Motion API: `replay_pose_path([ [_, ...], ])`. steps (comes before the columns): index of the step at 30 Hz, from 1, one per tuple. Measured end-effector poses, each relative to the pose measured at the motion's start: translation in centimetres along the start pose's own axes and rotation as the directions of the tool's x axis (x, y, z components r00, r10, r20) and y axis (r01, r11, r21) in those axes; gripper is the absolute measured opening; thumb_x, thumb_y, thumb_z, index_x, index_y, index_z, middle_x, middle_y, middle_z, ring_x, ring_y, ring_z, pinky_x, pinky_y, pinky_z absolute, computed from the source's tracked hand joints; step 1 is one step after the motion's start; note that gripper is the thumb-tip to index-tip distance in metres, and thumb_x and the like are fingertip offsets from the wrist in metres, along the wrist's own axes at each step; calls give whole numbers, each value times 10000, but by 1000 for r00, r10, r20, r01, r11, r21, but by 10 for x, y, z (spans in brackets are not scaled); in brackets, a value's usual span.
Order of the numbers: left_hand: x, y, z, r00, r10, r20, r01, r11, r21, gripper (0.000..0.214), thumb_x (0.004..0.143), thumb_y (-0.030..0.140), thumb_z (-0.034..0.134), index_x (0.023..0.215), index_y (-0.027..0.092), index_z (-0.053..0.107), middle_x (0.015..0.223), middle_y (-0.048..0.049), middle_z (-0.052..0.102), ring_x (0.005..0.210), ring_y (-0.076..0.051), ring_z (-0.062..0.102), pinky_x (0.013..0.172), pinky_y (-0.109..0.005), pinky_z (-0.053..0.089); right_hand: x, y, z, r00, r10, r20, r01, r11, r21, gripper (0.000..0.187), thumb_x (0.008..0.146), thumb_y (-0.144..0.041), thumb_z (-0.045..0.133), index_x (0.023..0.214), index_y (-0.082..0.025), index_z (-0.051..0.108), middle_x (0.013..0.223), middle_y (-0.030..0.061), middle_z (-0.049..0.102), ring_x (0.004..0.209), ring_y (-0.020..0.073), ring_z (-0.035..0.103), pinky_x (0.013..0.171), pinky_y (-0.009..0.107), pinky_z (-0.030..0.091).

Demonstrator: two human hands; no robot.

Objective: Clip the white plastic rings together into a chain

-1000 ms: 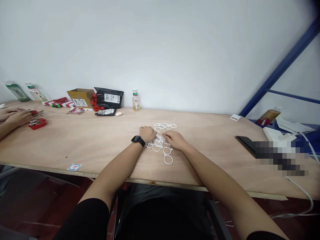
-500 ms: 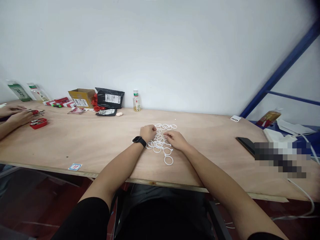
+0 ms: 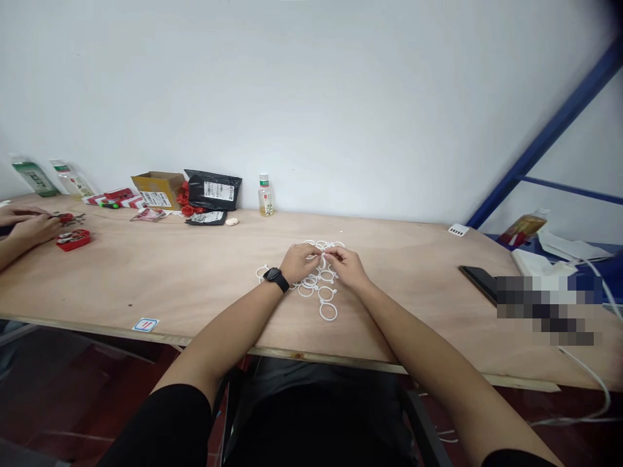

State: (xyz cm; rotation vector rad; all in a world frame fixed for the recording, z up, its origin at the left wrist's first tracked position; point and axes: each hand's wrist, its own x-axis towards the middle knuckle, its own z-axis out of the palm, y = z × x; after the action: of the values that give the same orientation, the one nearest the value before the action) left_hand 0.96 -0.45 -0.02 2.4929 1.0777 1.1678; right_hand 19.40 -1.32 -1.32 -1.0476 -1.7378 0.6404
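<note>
Several white plastic rings [image 3: 328, 312] with small knobs lie in a cluster on the wooden table [image 3: 195, 279]. Over the cluster, my left hand [image 3: 300, 261] and my right hand [image 3: 346, 264] meet with their fingertips pinched together. Between them is one white ring [image 3: 324, 261], held by both hands and partly covered by fingers. Other rings show behind the fingers, under my hands and nearer the table's front edge. One lone ring [image 3: 261, 272] is partly hidden by the black watch [image 3: 276, 279] on my left wrist.
Along the wall stand a bottle [image 3: 265, 194], a black parcel bag [image 3: 214, 189] and an open cardboard box [image 3: 158, 189]. Another person's hands [image 3: 36, 227] work at far left beside a red tray [image 3: 74, 240]. A dark phone-like object [image 3: 477, 282] lies at right.
My left hand has moved right, so my hands, apart before, now meet with a ring between them. The ring beside the watch is more exposed.
</note>
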Motion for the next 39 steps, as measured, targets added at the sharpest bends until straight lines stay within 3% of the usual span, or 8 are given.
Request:
replay_pose_path([
  [5,1,2,-4,1000,8,15,-8,998,-56,229,892,383,564,887,207,709,934,-45,734,898,-174,654,877,-319,469,2,6,0,1000,13,19,-15,995,103,279,802,-425,637,912,-173,688,830,38,699,720,148,610,655,264,481],
  [13,2,3,0,1000,27,8,-26,997,-68,230,909,370,538,877,211,702,950,-43,731,914,-163,643,899,-318,462,6,8,1,997,55,52,-63,981,182,322,748,-485,668,832,-176,643,723,15,651,640,141,575,592,257,459],
  [17,4,-1,2,997,-70,24,69,997,38,255,919,389,511,963,232,707,1036,-50,715,998,-191,614,953,-358,429,5,0,-3,999,-31,16,32,996,-79,248,851,-416,563,896,-191,657,828,42,693,748,174,617,681,287,476],
  [21,3,-9,0,959,-279,55,262,942,209,340,921,434,467,1102,250,687,1171,-63,665,1116,-240,548,980,-399,390,8,-4,-17,988,-148,53,155,852,-501,218,914,-262,465,960,-207,671,982,70,708,939,212,618,839,324,441],
  [26,-3,-16,-1,882,-437,176,345,854,389,408,843,582,491,1052,311,711,1201,-70,638,1134,-319,505,947,-475,352,10,7,-29,987,-12,162,122,712,-692,191,882,-197,505,920,-215,691,934,60,721,886,213,636,792,302,427],
  [30,-5,-18,3,872,-451,190,331,830,450,434,820,624,487,990,303,724,1158,-87,653,1130,-321,493,945,-474,325,7,11,-23,962,65,265,114,786,-608,174,863,-229,536,866,-226,710,855,22,727,780,173,638,686,255,433],
  [33,-4,-18,4,870,-462,175,345,821,455,457,817,634,479,920,271,737,1058,-98,691,1069,-310,529,936,-468,315,4,9,-16,953,28,301,134,854,-503,191,867,-268,535,869,-221,720,849,18,730,744,159,633,656,246,444],
  [39,-2,-15,1,888,-425,175,313,838,446,403,822,544,530,740,203,728,957,-101,719,997,-296,580,921,-463,318,4,11,-12,989,-27,144,81,918,-389,204,862,-258,549,982,-222,710,876,32,737,756,169,662,694,277,491],
])
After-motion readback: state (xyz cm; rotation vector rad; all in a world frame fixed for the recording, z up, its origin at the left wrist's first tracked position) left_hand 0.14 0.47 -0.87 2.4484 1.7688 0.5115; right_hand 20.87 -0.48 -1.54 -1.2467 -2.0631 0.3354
